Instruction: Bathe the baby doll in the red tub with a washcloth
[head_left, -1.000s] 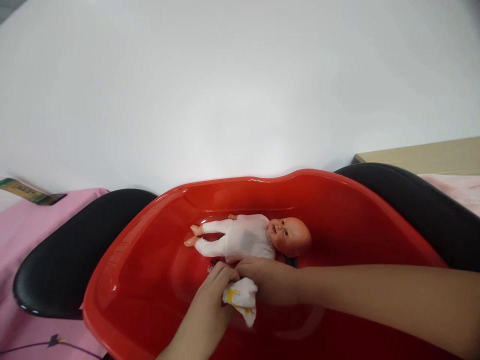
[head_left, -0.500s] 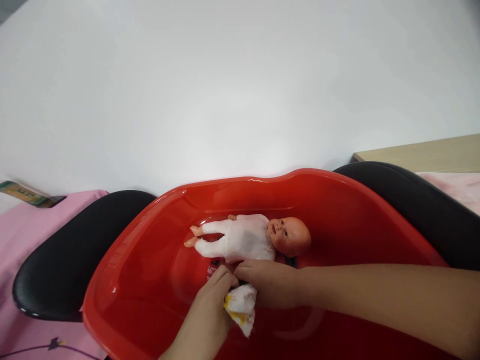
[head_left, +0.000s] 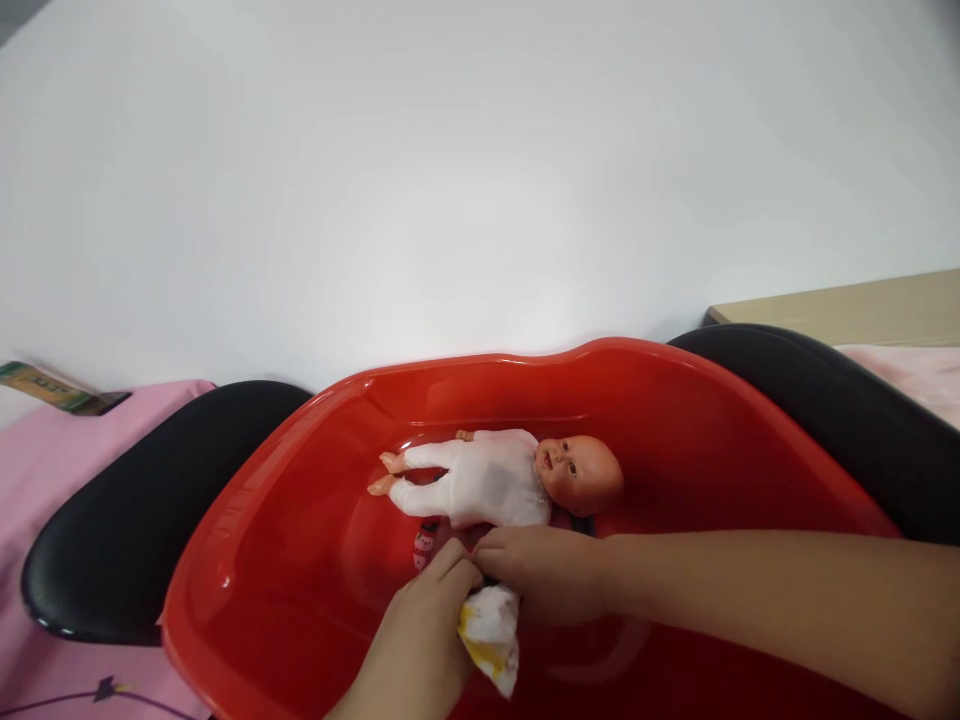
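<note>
My left hand [head_left: 431,620] and my right hand [head_left: 551,570] meet low over the tub, fingers closed together on a crumpled white cloth with yellow patches [head_left: 491,630]. Its lower end hangs out between the hands; the part inside the fingers is hidden. Just beyond them a baby doll [head_left: 499,480] in white clothes lies on its back in the red tub [head_left: 277,520], head to the right and bare feet to the left. A small red and white snowman figure with a black hat [head_left: 423,545] shows beside my left fingers, partly covered; I cannot tell what it is part of.
Black rounded pads [head_left: 142,520] flank the tub on the left and right. Pink fabric [head_left: 45,460] lies at the left, with a green and yellow packet [head_left: 56,388] on it. Behind stands a white wall [head_left: 465,180]; a wooden surface [head_left: 840,310] is at the right.
Both hands and the cloth have shifted slightly down and to the right. More of the snowman figure shows now. The doll and tub look unmoved.
</note>
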